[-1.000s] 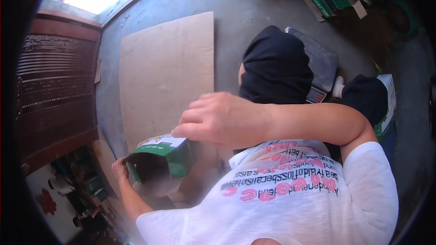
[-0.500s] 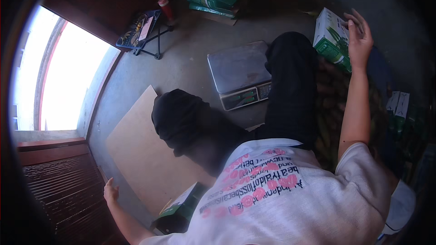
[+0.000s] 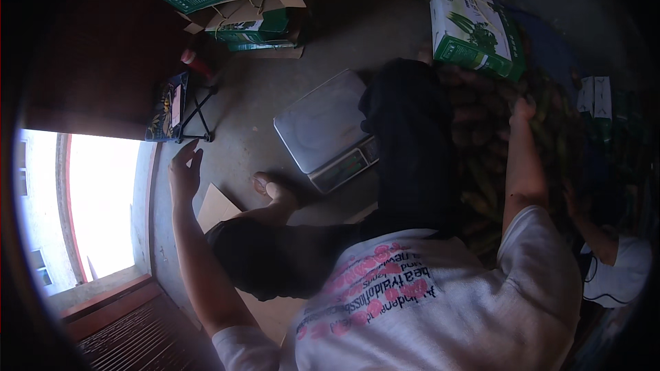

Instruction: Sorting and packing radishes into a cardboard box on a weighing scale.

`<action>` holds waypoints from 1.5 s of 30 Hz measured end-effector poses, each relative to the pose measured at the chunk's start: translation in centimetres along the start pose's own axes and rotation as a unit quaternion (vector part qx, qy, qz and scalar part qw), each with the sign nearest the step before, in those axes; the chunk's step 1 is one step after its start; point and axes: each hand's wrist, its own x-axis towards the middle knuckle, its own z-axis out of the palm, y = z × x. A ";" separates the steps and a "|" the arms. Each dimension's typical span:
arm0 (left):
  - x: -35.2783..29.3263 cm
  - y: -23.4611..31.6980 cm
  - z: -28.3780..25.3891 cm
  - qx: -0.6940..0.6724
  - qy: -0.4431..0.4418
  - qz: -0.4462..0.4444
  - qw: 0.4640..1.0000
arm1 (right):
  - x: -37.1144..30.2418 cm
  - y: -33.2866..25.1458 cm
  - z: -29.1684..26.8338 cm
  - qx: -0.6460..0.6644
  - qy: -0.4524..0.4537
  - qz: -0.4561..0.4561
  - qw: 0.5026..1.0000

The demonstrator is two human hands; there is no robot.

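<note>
Since half a second ago the right hand [image 3: 524, 107] has let go of the green-and-white carton [image 3: 476, 31] and dropped onto the heap of long greenish-brown produce [image 3: 495, 158] beside the person's dark trouser leg [image 3: 412, 144]; the left hand [image 3: 183, 168] has lifted from low at the frame's edge to hang over the bare floor [image 3: 254, 117].

The right hand lies on the pile with fingers curled down into it; whether it grips one piece cannot be told in the dim light. The left hand is spread, fingers loosely apart, holding nothing and touching nothing, close to the bright doorway [image 3: 103, 206].

The carton, glossy printed cardboard with a plant picture, stands closed on the floor just above the right hand, its contents hidden. The produce looks rough-skinned and elongated (too dark to name), lying loose rather than in any container.

Between the hands sits a weighing scale [image 3: 326, 130] with a flat, dull steel pan, nothing on it, and a small display panel at its near edge. A bare foot [image 3: 269, 189] rests just beside it. A plain brown cardboard sheet [image 3: 216, 207] lies flat under the folded leg. Farther off, opened cartons [image 3: 237, 0] of the same green print are stacked untidily, flaps loose. Another person's arm in a white sleeve [image 3: 615, 261] reaches in at the right.
</note>
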 end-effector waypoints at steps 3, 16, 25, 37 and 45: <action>2.7 6.3 2.2 0.042 -0.017 0.059 0.997 | 7.6 2.6 -0.5 0.033 -0.049 0.064 0.996; 5.7 8.9 5.8 0.027 0.010 -0.028 0.999 | 31.5 5.6 0.8 0.017 -0.111 0.120 0.986; 8.9 11.0 6.4 0.030 0.025 -0.033 0.999 | 34.1 7.2 4.4 0.136 -0.311 0.253 0.906; 4.7 13.8 2.6 -0.136 0.098 0.054 0.984 | 16.5 -14.2 4.8 0.001 -0.321 0.058 0.945; 2.1 12.6 2.1 -0.096 0.142 0.104 0.980 | -2.4 -35.8 12.2 -0.313 -0.388 -0.249 0.830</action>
